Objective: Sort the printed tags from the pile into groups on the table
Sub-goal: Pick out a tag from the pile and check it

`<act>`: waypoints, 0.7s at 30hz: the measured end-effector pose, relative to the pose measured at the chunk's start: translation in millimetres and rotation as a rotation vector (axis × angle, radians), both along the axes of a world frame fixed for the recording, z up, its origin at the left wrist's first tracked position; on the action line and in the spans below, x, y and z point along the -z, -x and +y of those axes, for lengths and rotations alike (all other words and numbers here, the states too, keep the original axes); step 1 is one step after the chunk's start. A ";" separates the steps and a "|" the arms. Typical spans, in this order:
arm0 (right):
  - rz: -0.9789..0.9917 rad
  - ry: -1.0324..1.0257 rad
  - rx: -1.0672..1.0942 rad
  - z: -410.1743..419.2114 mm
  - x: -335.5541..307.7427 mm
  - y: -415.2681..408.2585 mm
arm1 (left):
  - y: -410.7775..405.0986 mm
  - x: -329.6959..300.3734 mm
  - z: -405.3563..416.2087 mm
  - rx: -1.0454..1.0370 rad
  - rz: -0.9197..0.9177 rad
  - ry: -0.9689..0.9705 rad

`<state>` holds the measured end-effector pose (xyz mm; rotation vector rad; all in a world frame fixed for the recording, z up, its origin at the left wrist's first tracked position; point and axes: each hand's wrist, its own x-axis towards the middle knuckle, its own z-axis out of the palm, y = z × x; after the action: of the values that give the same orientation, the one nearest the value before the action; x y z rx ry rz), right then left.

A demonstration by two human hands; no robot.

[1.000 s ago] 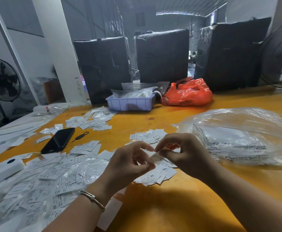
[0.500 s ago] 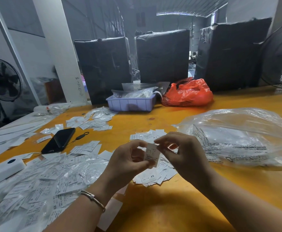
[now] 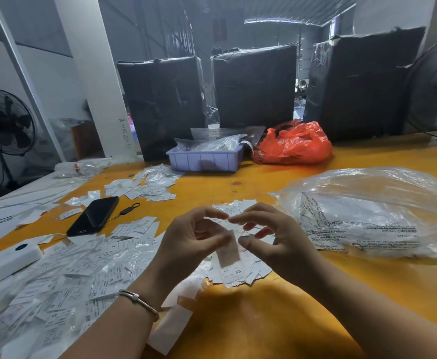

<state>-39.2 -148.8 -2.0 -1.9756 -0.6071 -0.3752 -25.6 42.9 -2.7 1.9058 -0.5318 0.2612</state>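
Observation:
My left hand (image 3: pixel 192 240) and my right hand (image 3: pixel 274 238) are raised together over the yellow table (image 3: pixel 277 322), index fingertips touching. A blurred printed tag (image 3: pixel 229 248) hangs upright at my left thumb tip, between both thumbs. I cannot tell whether my right hand grips anything. Right below lies a small group of tags (image 3: pixel 238 274), the top one marked XS. The big loose pile of tags (image 3: pixel 56 281), many in clear sleeves, spreads at the left. Other groups of tags lie left of my hands (image 3: pixel 134 229), behind them (image 3: pixel 234 207) and farther back (image 3: pixel 147 187).
A black phone (image 3: pixel 94 218) and a white device (image 3: pixel 7 257) lie at the left. At the right sits a large clear plastic bag (image 3: pixel 367 216). A purple tray (image 3: pixel 204 160), a red bag (image 3: pixel 292 143) and black wrapped boxes (image 3: pixel 160 104) stand at the back.
My hands have lifted slightly and their fingers spread, index tips now meeting. The tag once pinched between both hands now hangs lower, upright, over the XS group.

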 end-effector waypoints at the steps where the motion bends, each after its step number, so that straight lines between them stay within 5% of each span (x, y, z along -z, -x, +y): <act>1: -0.016 -0.009 0.020 0.0 0.6 0.2 | -1.6 -2.9 4.5 -0.035 -0.018 0.010; 7: -0.073 0.316 -0.049 8.4 8.6 2.2 | -13.0 -11.6 28.9 -0.512 -0.059 -0.001; 11: -0.085 0.639 -0.171 21.2 13.3 5.0 | -20.5 -6.4 44.9 -0.737 0.109 -0.465; 15: -0.076 0.862 -0.177 27.7 16.7 6.9 | -16.9 -4.1 39.4 -0.770 0.089 -0.663; 21: -0.142 0.807 -0.159 20.8 11.3 5.3 | -15.9 1.1 27.7 -0.533 -0.157 -0.545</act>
<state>-44.4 -128.1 -13.3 -2.6465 -1.1259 -0.1786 -9.7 70.6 -3.8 2.5588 -0.1897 0.6690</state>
